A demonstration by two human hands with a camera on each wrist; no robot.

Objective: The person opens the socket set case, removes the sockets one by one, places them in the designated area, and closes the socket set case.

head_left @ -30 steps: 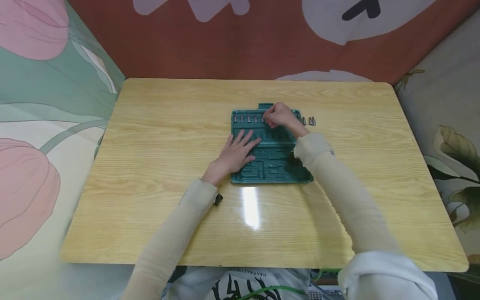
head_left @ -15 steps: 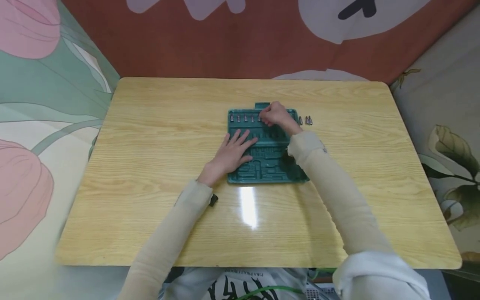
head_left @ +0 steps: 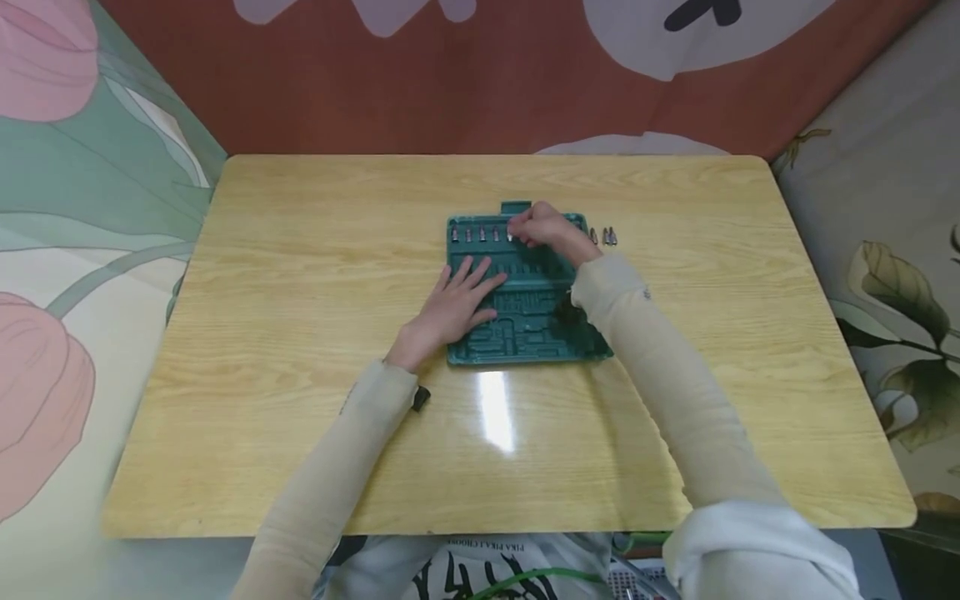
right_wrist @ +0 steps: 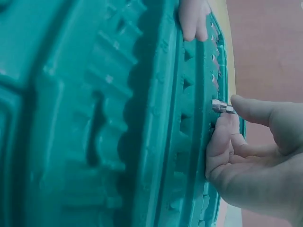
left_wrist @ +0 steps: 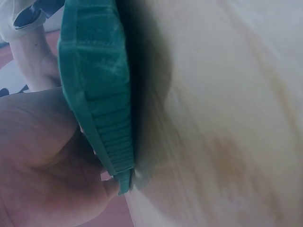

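The person's left hand (head_left: 452, 307) is lying flat with fingers straight and spread on the left half of a green moulded tool tray (head_left: 525, 333), pressing down on it and holding nothing. In the left wrist view the palm (left_wrist: 42, 161) is resting against the tray's ribbed edge (left_wrist: 102, 104), with the wooden table (left_wrist: 227, 118) beneath it.

The tray is sitting in the middle of the table (head_left: 300, 250), its long side running left to right, a small tab sticking out at the far edge. Along its far row, four small silver bits (head_left: 475, 234) are standing seated in slots to the left of the right hand, one beside the next.

Further right, the right hand (head_left: 543, 227) is curling over that same far row, fingers bent inward. The right wrist view is showing the thumb and forefinger pinching a small silver bit (right_wrist: 222, 107) right at the tray's slotted rim (right_wrist: 208, 85). The bit is short, cylindrical and shiny metal, its free end poking out from the fingertips toward the tray, its long axis lying across the row of slots. Only that end is showing; the rest is hidden in the pinch.

Just past the tray's right edge, a few loose silver bits (head_left: 604, 237) are lying on the bare wood, close together.
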